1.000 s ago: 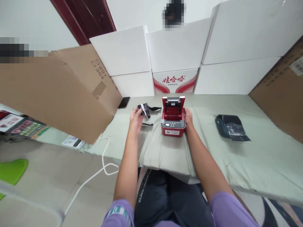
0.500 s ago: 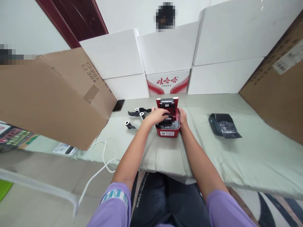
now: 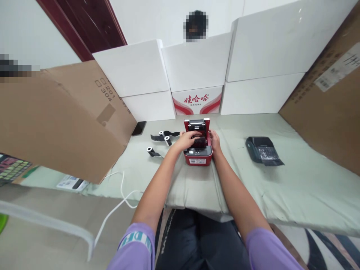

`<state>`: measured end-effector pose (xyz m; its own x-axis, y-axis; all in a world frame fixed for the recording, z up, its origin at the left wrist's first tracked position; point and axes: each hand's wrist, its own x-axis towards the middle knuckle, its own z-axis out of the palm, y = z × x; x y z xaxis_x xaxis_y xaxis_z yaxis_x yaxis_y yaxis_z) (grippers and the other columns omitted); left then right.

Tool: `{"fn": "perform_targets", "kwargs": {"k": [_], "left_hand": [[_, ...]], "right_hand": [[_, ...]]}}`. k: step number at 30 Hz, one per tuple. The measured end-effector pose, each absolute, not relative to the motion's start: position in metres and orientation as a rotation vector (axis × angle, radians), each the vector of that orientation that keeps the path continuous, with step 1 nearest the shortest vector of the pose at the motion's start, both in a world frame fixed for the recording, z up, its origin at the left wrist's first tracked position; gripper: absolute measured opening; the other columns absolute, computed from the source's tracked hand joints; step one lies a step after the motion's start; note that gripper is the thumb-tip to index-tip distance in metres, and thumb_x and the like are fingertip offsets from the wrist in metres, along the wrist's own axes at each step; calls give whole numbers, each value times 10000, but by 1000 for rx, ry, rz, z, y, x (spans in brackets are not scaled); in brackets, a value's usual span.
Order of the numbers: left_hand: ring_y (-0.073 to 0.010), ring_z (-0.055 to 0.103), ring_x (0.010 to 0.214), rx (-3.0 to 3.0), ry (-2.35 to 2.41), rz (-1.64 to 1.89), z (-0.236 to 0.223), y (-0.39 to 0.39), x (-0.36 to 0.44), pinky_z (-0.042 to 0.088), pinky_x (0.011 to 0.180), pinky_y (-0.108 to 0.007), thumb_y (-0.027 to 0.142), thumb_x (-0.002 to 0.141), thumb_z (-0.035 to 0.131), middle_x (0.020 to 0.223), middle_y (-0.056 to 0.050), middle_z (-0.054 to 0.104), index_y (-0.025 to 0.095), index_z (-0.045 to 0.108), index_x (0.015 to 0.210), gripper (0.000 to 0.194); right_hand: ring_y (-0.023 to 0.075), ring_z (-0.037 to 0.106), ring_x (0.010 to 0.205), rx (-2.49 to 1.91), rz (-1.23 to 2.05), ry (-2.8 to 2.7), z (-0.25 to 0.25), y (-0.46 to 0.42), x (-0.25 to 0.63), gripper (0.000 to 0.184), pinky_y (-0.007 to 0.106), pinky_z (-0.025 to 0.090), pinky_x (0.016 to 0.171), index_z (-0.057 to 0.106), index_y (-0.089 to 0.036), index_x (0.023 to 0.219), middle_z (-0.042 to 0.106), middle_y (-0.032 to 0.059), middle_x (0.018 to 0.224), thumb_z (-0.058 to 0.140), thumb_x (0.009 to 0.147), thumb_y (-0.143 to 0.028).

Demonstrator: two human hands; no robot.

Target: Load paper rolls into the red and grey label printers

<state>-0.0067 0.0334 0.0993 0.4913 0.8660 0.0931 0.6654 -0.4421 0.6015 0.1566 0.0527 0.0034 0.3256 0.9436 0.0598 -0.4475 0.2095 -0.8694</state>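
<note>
A red label printer (image 3: pixel 197 160) stands on the cloth-covered table with its lid raised. My left hand (image 3: pixel 185 141) reaches over its open bay, fingers curled on a black roll (image 3: pixel 200 140) that lies inside. Part of that roll is hidden by the fingers. Against the printer's right side rests my right hand (image 3: pixel 215 142), gripping its wall. To the left of the printer lie three small black rolls with white ends, among them a near roll (image 3: pixel 151 151) and a middle roll (image 3: pixel 167 141). Black strips trail from some of them.
A dark printer (image 3: pixel 260 149) with a black strip hanging out sits on the right. A phone (image 3: pixel 139 128) lies at the back left. White boxes (image 3: pixel 198 62) line the back; cardboard boxes flank both sides, the left box (image 3: pixel 64 120) nearer. A white cable (image 3: pixel 123 195) hangs off the front edge.
My left hand has moved right, carrying the black roll from beside the printer into its open bay. My right hand stays at the printer's side. The view has shifted slightly.
</note>
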Motion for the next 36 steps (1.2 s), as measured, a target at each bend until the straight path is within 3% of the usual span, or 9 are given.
{"fn": "perform_targets", "kwargs": {"k": [9, 12, 15, 19, 22, 25, 28, 31, 36], "left_hand": [[-251, 655, 1223, 2189, 1189, 349, 97, 45, -2, 410, 1146, -412, 300, 863, 670, 1213, -79, 763, 235, 747, 1197, 350], [-246, 659, 1214, 2137, 1193, 526, 97, 35, -8, 413, 1143, -407, 362, 936, 580, 1226, -81, 757, 222, 759, 1167, 324], [-228, 687, 1149, 2021, 1120, 733, 93, 17, -19, 451, 1101, -388, 429, 1018, 413, 1186, -84, 768, 208, 751, 1176, 433], [-241, 688, 1076, 2105, 1122, 870, 78, -2, -28, 403, 1128, -433, 372, 917, 626, 1090, -61, 780, 214, 775, 1042, 251], [-230, 677, 1041, 2191, 1130, 1069, 70, -7, -29, 380, 1123, -464, 295, 919, 636, 1059, -64, 759, 209, 770, 933, 160], [-251, 598, 1204, 2350, 1150, 1215, 68, -9, -28, 341, 1151, -486, 311, 939, 635, 1235, -74, 690, 254, 786, 952, 162], [-299, 348, 1473, 2494, 1196, 1305, 68, -10, -30, 274, 1202, -516, 351, 938, 647, 1551, -58, 469, 295, 803, 976, 170], [-318, 134, 1576, 2520, 1186, 1301, 65, -10, -32, 191, 1234, -564, 378, 964, 605, 1671, -25, 298, 299, 802, 1004, 216], [-311, 125, 1587, 2303, 1145, 1288, 57, -5, -30, 129, 1258, -566, 428, 965, 587, 1686, -27, 283, 273, 796, 994, 262]], "right_hand": [[215, 698, 994, -826, 1061, -728, 0, 54, 158, 328, 362, 562, 902, 686, -234, 974, 753, 17, 943, 641, 780, -494], [200, 663, 1173, -743, 1039, -784, 4, 53, 158, 394, 355, 507, 1040, 703, -234, 1103, 753, 21, 1182, 662, 776, -450], [201, 594, 1308, -738, 1037, -843, 6, 51, 158, 493, 377, 449, 1126, 683, -236, 1220, 686, 30, 1365, 655, 782, -462], [223, 558, 1355, -706, 1013, -905, 2, 52, 159, 557, 423, 394, 1183, 647, -245, 1292, 658, 28, 1408, 655, 791, -488], [238, 585, 1318, -681, 1012, -930, -3, 55, 161, 542, 426, 407, 1175, 637, -267, 1277, 673, 28, 1373, 668, 795, -512], [245, 619, 1247, -700, 994, -943, -5, 56, 161, 511, 447, 446, 1136, 615, -290, 1239, 688, 29, 1311, 642, 817, -576], [250, 629, 1188, -721, 963, -951, -2, 50, 162, 465, 450, 451, 1115, 611, -286, 1137, 685, 41, 1262, 630, 821, -627], [254, 604, 1196, -736, 937, -989, 4, 41, 164, 390, 437, 428, 1116, 601, -268, 969, 641, 47, 1319, 610, 832, -633], [283, 573, 1221, -741, 1013, -1077, 7, 35, 169, 270, 429, 418, 1095, 578, -251, 873, 590, 48, 1379, 678, 733, -460]]}}
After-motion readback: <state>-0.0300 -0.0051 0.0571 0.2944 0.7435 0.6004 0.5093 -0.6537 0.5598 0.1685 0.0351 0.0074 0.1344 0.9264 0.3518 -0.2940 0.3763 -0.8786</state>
